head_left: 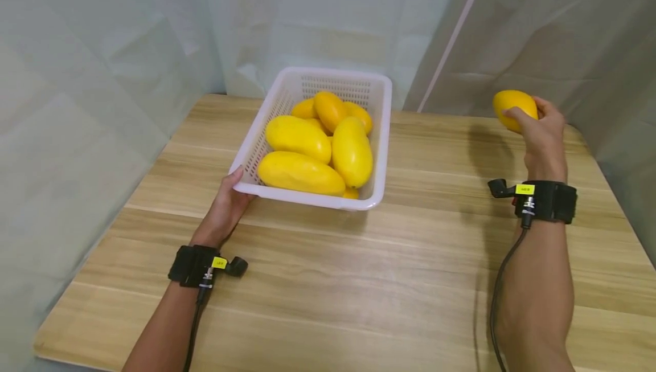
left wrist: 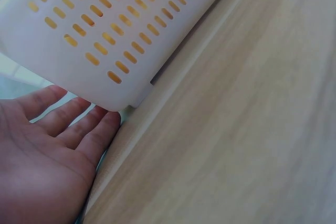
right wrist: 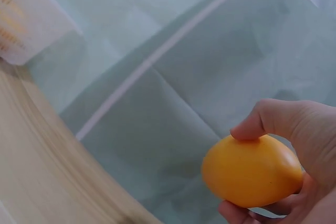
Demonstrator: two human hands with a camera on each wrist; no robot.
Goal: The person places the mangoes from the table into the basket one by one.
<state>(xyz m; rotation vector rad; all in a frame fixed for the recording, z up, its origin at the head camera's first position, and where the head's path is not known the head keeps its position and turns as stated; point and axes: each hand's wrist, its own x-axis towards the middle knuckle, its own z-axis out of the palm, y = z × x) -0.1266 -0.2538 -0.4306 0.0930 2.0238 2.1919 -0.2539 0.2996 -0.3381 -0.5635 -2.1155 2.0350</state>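
My left hand [head_left: 229,207] holds the near left corner of a white plastic basket [head_left: 383,133], thumb at the rim. In the left wrist view its fingers [left wrist: 79,127] lie against the outside of the perforated basket, low beside the tabletop; the thumb is out of that view. Several yellow mangoes [head_left: 352,152] lie piled in the basket, some partly covered by others. Out to the right, my right hand [head_left: 547,133] grips one yellow-orange mango [right wrist: 252,171] above the table's far right part, thumb on one side and fingers around the other.
The basket stands on a wood-grain table [head_left: 410,281], toward its back. Pale sheeting [head_left: 328,19] hangs behind the table and along both sides. Each wrist wears a black strap, such as the right wrist strap [head_left: 558,201], with a cable running back along the arm.
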